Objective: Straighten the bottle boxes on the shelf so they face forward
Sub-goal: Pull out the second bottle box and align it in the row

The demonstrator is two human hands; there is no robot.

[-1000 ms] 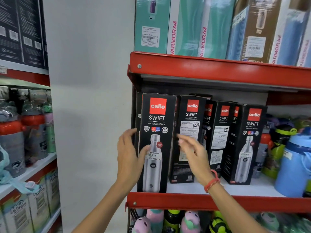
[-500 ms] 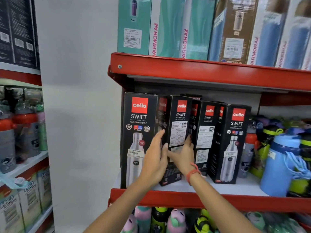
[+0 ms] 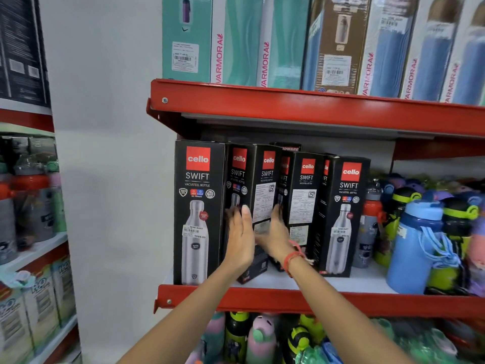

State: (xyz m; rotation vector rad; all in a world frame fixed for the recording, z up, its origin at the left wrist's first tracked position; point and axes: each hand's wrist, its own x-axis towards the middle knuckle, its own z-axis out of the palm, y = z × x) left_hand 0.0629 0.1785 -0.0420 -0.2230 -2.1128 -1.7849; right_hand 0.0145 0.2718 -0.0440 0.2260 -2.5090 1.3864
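Note:
Several black Cello Swift bottle boxes stand in a row on the red-edged shelf (image 3: 288,298). The leftmost box (image 3: 198,206) faces forward. The second box (image 3: 258,179) is turned, showing both its front and its label side. My left hand (image 3: 240,240) lies flat against its left face and my right hand (image 3: 275,235) presses its right side, so both hands clasp it. A third box (image 3: 304,195) also stands angled with its label side out. The rightmost box (image 3: 343,211) faces nearly forward.
Loose coloured bottles, among them a blue one (image 3: 414,245), crowd the shelf to the right of the boxes. Teal and blue Varmora boxes (image 3: 236,40) stand on the shelf above. More bottles fill the shelf below. A white wall and another rack (image 3: 29,206) are at left.
My left hand has left the leftmost box and moved to the second box. My right hand has reached in beside it, and both now clasp that box. The view shifted right.

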